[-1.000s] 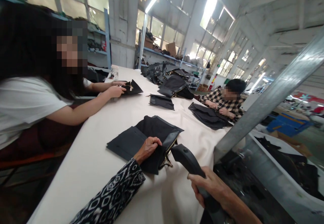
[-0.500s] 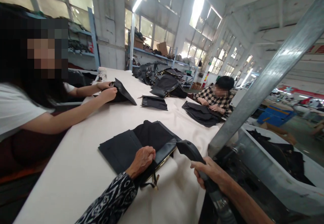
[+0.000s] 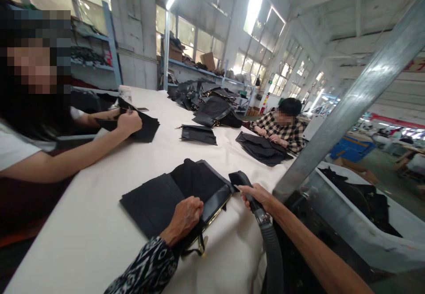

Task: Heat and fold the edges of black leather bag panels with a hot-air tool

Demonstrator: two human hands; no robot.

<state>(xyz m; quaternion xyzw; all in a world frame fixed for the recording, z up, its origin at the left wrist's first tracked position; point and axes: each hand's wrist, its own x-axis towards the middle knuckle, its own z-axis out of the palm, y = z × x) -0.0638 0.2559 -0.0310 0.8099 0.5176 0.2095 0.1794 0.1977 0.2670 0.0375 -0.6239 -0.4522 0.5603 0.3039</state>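
Note:
On the white-covered table a black bag piece with a gold-toned zipper along its near edge lies flat. My left hand is closed over its near edge, fingers curled, gripping the fabric there. A dark strap with a gold-toned metal fitting hangs below that hand. My right hand is wrapped around the black handle of a vacuum hose. Its flat nozzle end is at the right corner of the bag piece; whether they touch I cannot tell. The ribbed hose runs down toward the bottom edge of the view.
A co-worker at left handles a black piece; another in a checked shirt handles black fabric. A pile of black bags lies at the back. A slanted metal post and a white bin are at right.
My right hand has moved the vacuum nozzle slightly up and left, closer to the bag's corner. My left hand stays on the bag piece. The left co-worker's piece has been lowered and turned.

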